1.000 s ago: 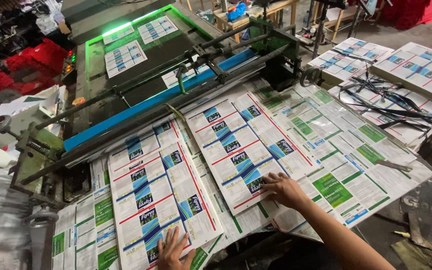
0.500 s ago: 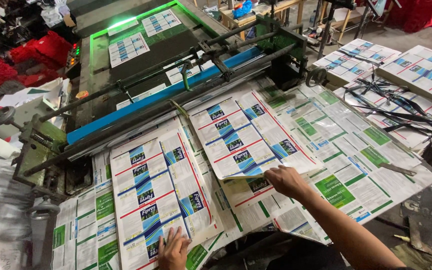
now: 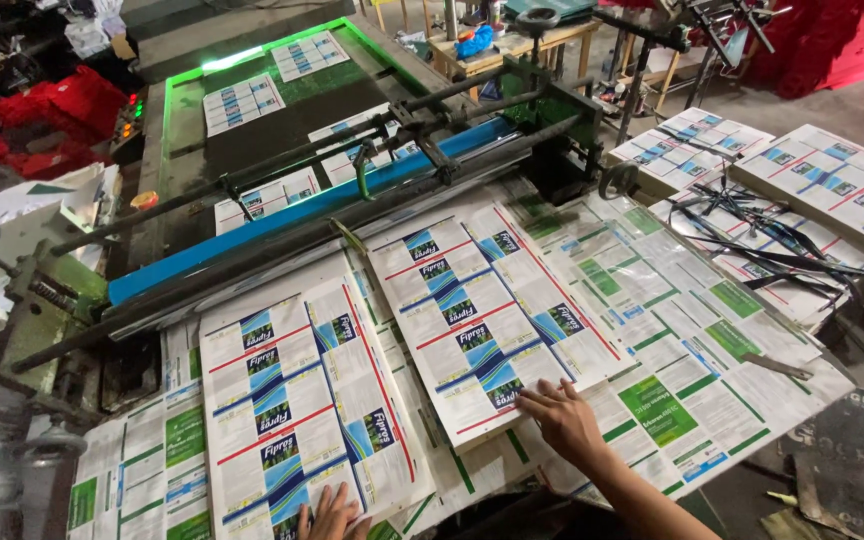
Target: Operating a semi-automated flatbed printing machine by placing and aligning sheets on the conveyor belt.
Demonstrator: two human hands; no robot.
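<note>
Two glossy printed sheets lie flat on the bench (image 3: 752,400) below the blue roller bar (image 3: 302,215). The right hand (image 3: 564,420) presses spread fingers on the right sheet (image 3: 487,320). The left hand (image 3: 334,515), partly cut off by the frame edge, rests open on the left sheet (image 3: 297,400).

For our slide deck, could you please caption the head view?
Left hand and right hand press on printed sheets beside a blue-barred feeder.

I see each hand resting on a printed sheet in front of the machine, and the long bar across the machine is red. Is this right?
Not quite. In the head view, the long bar is blue, not red. The left hand and right hand do each rest on a printed sheet.
</note>
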